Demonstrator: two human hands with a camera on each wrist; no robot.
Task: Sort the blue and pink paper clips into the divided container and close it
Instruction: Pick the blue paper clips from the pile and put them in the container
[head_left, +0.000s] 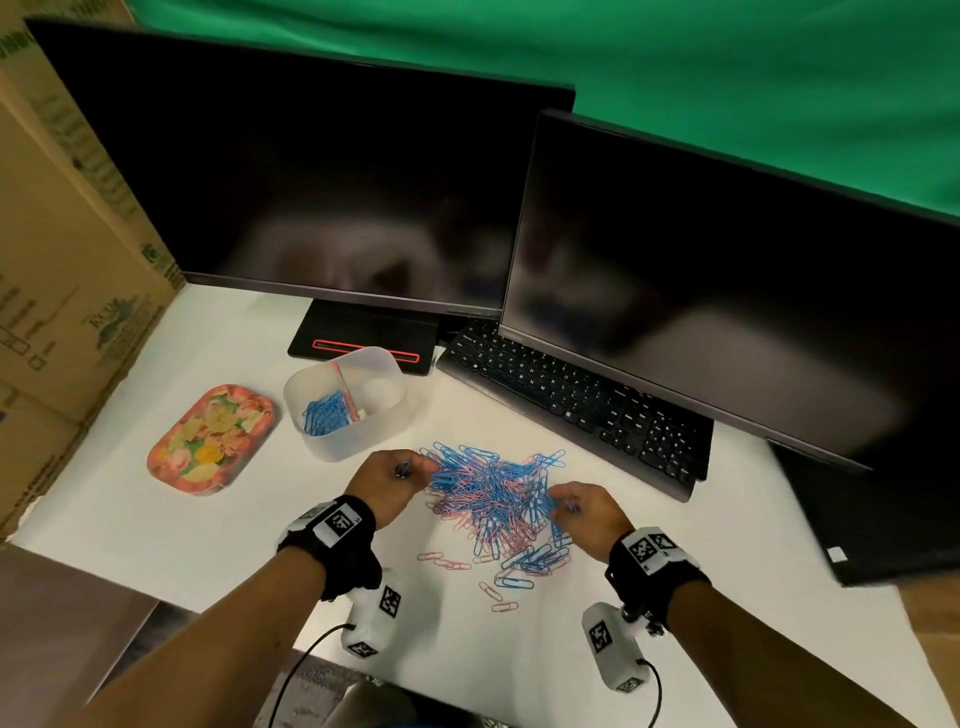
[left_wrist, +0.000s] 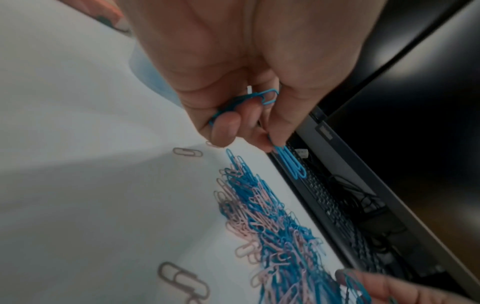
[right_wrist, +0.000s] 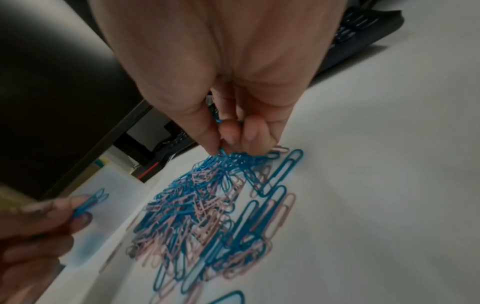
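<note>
**Operator:** Blue paper clips (head_left: 324, 413) fill only one compartment of the divided container (head_left: 382, 434) so far, the one nearer the desk's left edge. On the other side of the pink divider I see no pink clips, just a pale shape on the floor of the tub that I can't identify.

**Observer:** So how much is left?

**Operator:** Most of it, I'd judge. The mixed pile of paper clips (head_left: 493, 499) lies on the white desk (head_left: 197, 540) just in front of the container, toward the near edge, with blue and pink tangled together. A few loose pink paper clips (head_left: 444, 561) trail off nearer me. None of the pink looks sorted yet.

**Observer:** And your hands?

**Operator:** My left hand (head_left: 389, 480) sits at the pile's left side, thumb and fingers pinching a small bunch of blue clips, with more tucked in the curled palm. My right hand (head_left: 584, 506) is at the pile's right side, fingertips pinched together on blue clips at the top of the heap.

**Observer:** The lid?

**Operator:** Off. The floral lid (head_left: 210, 439) lies flat, left of the container, toward the cardboard boxes (head_left: 62, 249). Closing comes last. Behind everything stand two dark monitors (head_left: 311, 192) and a black keyboard (head_left: 571, 400).
</note>
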